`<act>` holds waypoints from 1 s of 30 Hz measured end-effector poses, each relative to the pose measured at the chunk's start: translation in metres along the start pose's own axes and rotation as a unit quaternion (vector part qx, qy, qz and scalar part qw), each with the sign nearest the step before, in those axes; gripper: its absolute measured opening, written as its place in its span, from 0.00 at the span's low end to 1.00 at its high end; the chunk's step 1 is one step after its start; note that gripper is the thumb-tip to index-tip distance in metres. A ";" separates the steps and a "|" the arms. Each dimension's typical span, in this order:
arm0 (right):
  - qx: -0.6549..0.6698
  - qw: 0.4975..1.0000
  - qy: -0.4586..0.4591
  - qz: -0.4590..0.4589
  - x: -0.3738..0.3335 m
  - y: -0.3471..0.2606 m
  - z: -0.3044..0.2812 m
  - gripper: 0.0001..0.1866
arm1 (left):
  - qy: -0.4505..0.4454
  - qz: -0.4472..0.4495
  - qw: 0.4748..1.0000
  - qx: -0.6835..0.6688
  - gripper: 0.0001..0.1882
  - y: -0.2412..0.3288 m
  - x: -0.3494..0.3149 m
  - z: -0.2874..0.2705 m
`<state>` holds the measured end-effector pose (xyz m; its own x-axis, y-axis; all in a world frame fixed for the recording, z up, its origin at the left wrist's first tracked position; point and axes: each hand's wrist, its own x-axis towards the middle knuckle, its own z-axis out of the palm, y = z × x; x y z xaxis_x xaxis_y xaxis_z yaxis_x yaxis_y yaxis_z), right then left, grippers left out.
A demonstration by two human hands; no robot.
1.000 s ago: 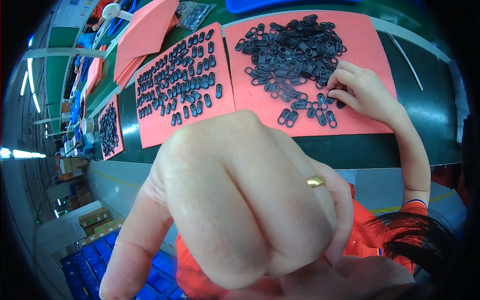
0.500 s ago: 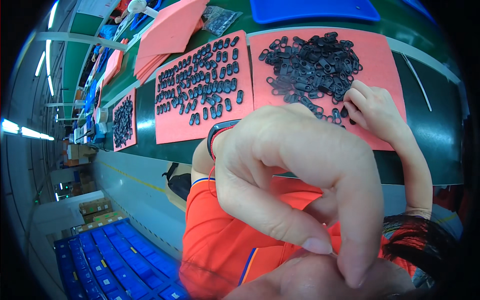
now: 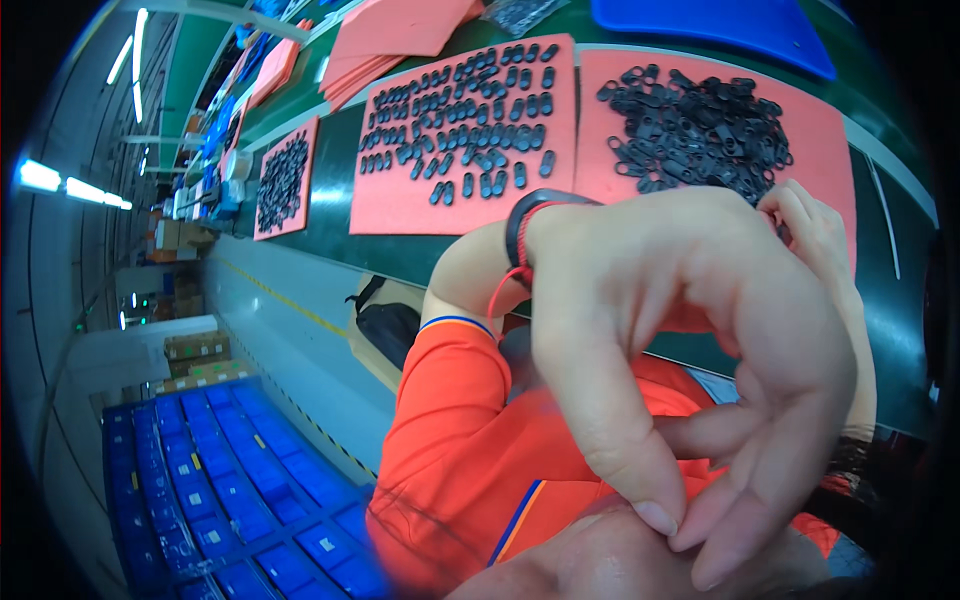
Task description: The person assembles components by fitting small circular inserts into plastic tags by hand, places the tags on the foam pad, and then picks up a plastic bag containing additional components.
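Observation:
My left hand (image 3: 690, 290), wearing a dark wristband and a red cord, is raised large in the foreground. Its fingers curl round so that thumb and fingertips meet in a pinch, and no object shows between them. Behind it, my right hand (image 3: 815, 230) is at the near right edge of a heap of small black plastic parts with looped ends (image 3: 690, 130). The fingers there are bent closed around a dark part (image 3: 782, 232), only a bit of which shows. The heap lies on a pink foam sheet (image 3: 825, 130), whose near edge my left hand hides.
Left of the heap, another pink sheet (image 3: 400, 215) carries rows of black oval parts (image 3: 490, 137). A smaller sheet with parts (image 3: 283, 180) lies farther left. A blue tray (image 3: 715, 30) and stacked pink sheets (image 3: 390, 40) are behind. Blue bins (image 3: 230, 490) stand lower left.
The view has shifted, so the bench contents sit farther right and the near sheets higher. My left hand remains raised and pinched; it now covers more of the right hand and the heap's near side.

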<state>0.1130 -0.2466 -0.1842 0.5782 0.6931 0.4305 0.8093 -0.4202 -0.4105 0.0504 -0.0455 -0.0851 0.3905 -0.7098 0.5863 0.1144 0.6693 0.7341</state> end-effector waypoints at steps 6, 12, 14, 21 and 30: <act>0.043 0.999 -0.026 -0.010 0.002 0.017 0.016 0.07 | 0.060 0.016 0.997 0.037 0.04 -0.002 -0.013 0.008; 0.036 0.999 -0.030 0.002 0.059 -0.039 0.000 0.06 | 0.081 0.023 0.996 0.030 0.06 -0.009 -0.018 -0.007; 0.034 0.999 -0.033 -0.001 0.077 -0.064 -0.007 0.06 | 0.085 0.026 0.996 0.033 0.06 -0.005 -0.022 -0.008; 0.043 0.998 -0.042 -0.006 0.103 -0.101 -0.015 0.07 | 0.106 0.029 0.993 0.039 0.08 -0.004 -0.024 -0.009; 0.052 0.997 -0.053 -0.007 -0.007 0.029 0.029 0.07 | 0.131 0.031 0.990 0.043 0.09 -0.003 -0.029 -0.008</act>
<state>0.1294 -0.2467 -0.2231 0.5487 0.7583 0.3519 0.7988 -0.3515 -0.4881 0.0461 -0.0247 -0.1069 0.6185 -0.5800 0.5302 0.0099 0.6804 0.7328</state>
